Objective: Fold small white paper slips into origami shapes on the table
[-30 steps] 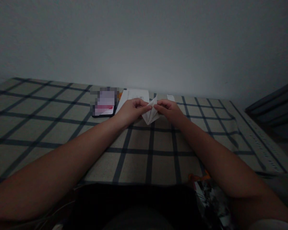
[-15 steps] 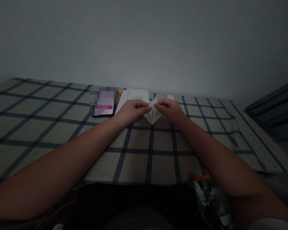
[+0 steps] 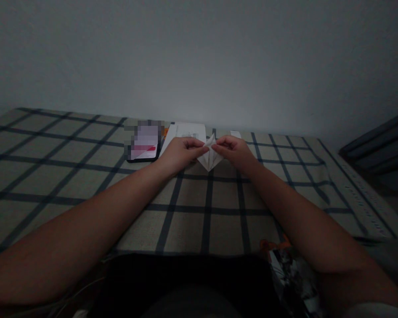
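A small folded sheet of white paper [image 3: 208, 163] is held up between my hands above the checked cloth, one point facing down toward me and another upward. My left hand [image 3: 184, 151] pinches its left side between thumb and fingers. On the opposite side, my right hand [image 3: 234, 150] grips the paper in the same way, thumb toward the middle crease. My fingers cover the side corners of the folded paper.
Behind my left hand lies a white booklet or sheet [image 3: 187, 128] with a line drawing. Left of it is a phone-like device [image 3: 146, 143], partly pixelated. A small white piece [image 3: 235, 133] lies behind my right hand. The checked tablecloth [image 3: 189, 221] reaches the wall.
The folded paper's upper point has shifted slightly left and lower, and its flaps look more spread. Both hands keep their pinch and have barely moved.
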Demonstrator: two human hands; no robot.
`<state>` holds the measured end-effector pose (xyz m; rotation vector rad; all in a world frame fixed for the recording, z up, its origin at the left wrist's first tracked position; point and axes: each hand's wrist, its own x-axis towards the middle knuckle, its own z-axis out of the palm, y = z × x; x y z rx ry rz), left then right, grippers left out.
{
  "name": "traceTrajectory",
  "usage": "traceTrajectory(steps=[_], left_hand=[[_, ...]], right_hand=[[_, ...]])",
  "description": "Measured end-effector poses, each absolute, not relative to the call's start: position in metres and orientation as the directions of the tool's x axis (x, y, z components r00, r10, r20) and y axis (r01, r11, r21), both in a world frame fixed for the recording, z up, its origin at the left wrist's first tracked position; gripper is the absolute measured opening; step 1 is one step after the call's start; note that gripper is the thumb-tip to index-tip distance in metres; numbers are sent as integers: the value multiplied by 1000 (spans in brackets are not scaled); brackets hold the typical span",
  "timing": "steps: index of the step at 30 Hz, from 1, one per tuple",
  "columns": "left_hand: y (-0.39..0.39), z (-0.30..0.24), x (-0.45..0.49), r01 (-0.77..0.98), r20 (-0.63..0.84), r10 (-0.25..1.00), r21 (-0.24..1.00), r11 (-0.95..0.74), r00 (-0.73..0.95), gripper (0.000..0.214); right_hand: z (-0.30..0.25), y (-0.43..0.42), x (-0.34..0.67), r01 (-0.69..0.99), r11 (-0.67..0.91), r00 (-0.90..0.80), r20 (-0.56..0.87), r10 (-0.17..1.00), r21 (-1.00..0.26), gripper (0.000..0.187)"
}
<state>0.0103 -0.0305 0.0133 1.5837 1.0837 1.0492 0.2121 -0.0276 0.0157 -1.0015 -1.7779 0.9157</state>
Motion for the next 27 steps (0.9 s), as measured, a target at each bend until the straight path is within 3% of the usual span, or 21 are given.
traceTrajectory(steps=[18, 27], left_hand=[[-32, 12, 13, 139, 115, 964, 979, -152, 241, 29], [-31, 11, 14, 187, 134, 934, 961, -204, 331, 29]], right_hand=[[19, -31, 211, 238, 371, -343, 280, 897, -898, 33], [18, -29, 212, 276, 546, -393, 425, 815, -791, 30]])
